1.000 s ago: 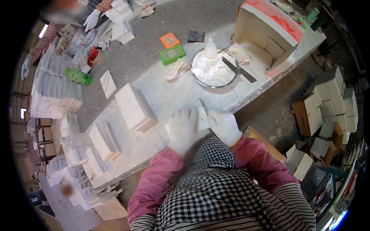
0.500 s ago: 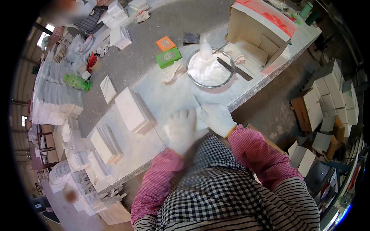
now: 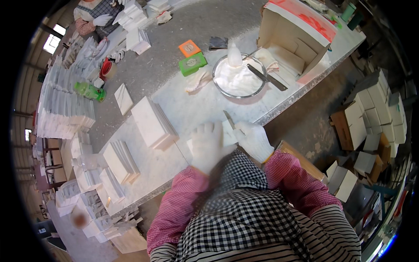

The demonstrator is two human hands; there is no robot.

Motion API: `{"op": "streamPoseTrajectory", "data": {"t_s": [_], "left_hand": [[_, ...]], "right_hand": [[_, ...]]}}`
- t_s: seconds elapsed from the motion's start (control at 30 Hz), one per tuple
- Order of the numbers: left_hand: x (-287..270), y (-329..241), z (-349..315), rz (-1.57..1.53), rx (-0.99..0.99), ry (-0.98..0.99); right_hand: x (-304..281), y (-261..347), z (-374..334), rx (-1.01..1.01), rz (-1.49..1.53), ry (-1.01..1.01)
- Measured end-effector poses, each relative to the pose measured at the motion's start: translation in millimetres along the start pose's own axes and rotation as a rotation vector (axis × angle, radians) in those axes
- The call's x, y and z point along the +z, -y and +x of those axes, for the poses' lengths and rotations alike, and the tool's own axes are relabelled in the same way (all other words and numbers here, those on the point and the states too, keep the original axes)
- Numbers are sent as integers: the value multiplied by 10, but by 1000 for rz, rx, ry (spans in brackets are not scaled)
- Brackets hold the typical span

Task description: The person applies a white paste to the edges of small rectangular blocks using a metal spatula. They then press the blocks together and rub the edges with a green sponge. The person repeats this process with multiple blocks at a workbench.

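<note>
My left hand (image 3: 207, 146), in a white knit glove, lies with its fingers stretched out over a white tile (image 3: 228, 135) at the near table edge. Beside it, my gloved right hand (image 3: 255, 142) is closed round a putty knife, whose thin blade (image 3: 228, 118) points away from me over the tile's right part. The knife's handle is hidden in the glove. Left of my hands stands a stack of white tiles (image 3: 150, 122). Beyond them sits a metal bowl (image 3: 238, 96) of white paste (image 3: 231, 81); a dark-handled knife (image 3: 275, 82) rests across its rim.
A cardboard box (image 3: 279, 32) stands at the back right. Green (image 3: 192, 64) and orange (image 3: 189, 48) boxes and a cloth (image 3: 198, 82) lie near the bowl. More tile stacks (image 3: 65, 100) and a green bottle (image 3: 89, 91) are at left. A co-worker (image 3: 98, 19) is across the table.
My right hand has moved slightly right and nearer me, and more of the knife blade shows. My left hand has shifted little. The co-worker's gloved hand has come into clearer view.
</note>
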State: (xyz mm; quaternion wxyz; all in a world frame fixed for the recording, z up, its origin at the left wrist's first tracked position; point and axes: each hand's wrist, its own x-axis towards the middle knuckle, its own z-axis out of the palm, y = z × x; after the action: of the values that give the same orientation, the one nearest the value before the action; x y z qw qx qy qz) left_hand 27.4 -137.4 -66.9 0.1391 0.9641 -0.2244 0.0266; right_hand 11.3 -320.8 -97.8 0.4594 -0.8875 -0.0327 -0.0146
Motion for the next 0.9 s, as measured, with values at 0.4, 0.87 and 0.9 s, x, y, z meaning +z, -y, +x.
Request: {"op": "streamPoseTrajectory", "data": {"t_s": [0.4,0.87,0.9], "left_hand": [[24,43,12,-19,73,-63],[-222,200,-7,-268,116,255],[-211,195,-14,-288,105,255]], "right_hand": [[22,70,289,-44,-262,141],[-656,-221,199,81,-219,380],[-649,-261,203,26,-215,374]]}}
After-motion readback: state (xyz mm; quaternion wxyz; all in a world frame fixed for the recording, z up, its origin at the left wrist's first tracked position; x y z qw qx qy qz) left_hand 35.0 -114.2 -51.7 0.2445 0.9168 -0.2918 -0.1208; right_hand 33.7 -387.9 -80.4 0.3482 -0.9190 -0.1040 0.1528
